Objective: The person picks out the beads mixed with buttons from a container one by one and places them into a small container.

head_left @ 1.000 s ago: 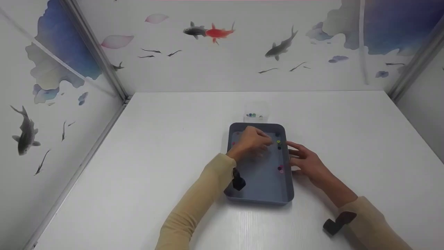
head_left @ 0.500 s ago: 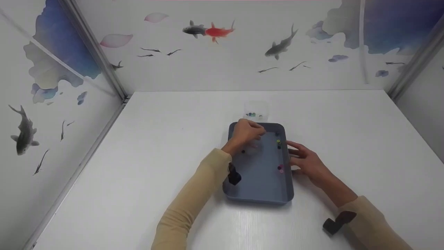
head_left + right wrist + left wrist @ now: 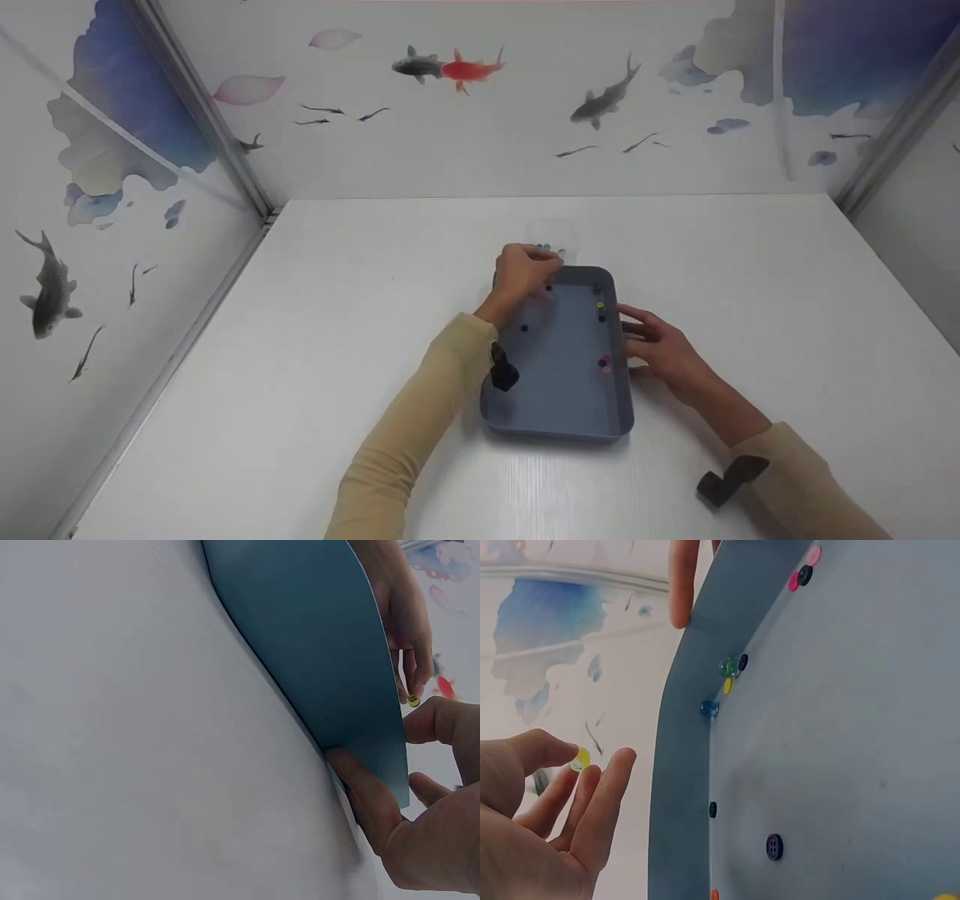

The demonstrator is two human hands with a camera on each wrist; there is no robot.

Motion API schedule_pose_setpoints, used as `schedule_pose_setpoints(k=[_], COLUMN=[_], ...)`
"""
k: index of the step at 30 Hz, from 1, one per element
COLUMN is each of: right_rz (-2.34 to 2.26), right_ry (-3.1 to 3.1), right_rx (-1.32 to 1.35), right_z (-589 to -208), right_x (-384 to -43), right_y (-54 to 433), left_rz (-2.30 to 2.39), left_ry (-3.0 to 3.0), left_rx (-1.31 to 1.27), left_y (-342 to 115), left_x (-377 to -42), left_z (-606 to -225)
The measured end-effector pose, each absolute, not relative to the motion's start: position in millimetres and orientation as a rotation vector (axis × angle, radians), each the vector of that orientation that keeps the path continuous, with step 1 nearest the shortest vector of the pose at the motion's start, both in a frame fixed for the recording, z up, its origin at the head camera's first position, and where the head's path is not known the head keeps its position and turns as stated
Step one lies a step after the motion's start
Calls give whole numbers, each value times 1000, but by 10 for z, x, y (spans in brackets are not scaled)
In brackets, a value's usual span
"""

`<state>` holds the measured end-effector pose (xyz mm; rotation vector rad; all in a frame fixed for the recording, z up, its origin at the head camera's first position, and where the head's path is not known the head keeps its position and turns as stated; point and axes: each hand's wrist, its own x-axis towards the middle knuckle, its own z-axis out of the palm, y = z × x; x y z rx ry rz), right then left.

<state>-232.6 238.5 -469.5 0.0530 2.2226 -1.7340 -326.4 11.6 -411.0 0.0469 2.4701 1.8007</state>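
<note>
My left hand is over the far edge of the grey-blue tray. Between thumb and fingertips it pinches a small yellow-green glass marble. Just beyond the tray stands a clear box with several small marbles in it, partly behind the hand. My right hand touches the tray's right outer wall with spread fingers. Along the tray's right side lie a green marble, a blue marble, a yellow button and pink buttons. A dark four-hole button lies on the tray floor.
The tray rests on a white table. White panels with painted fish rise behind and at the sides. Black wrist cameras sit on both sleeves. An orange piece shows at the left wrist view's lower edge.
My left hand has moved from above the tray's inside, away and slightly left, to its far edge near the clear box. Dark buttons under it have come into view. The right hand stays put.
</note>
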Motion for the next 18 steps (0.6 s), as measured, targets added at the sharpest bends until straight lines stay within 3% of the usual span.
schedule_pose_setpoints(k=[18], right_rz=[-1717], right_ry=[2228], right_rx=[72], right_z=[-4694], right_x=[-2335], right_y=[2376], left_rz=[1867], left_ry=[2517], left_rx=[-60], left_y=[-25], left_x=[-3456], left_z=[-4155])
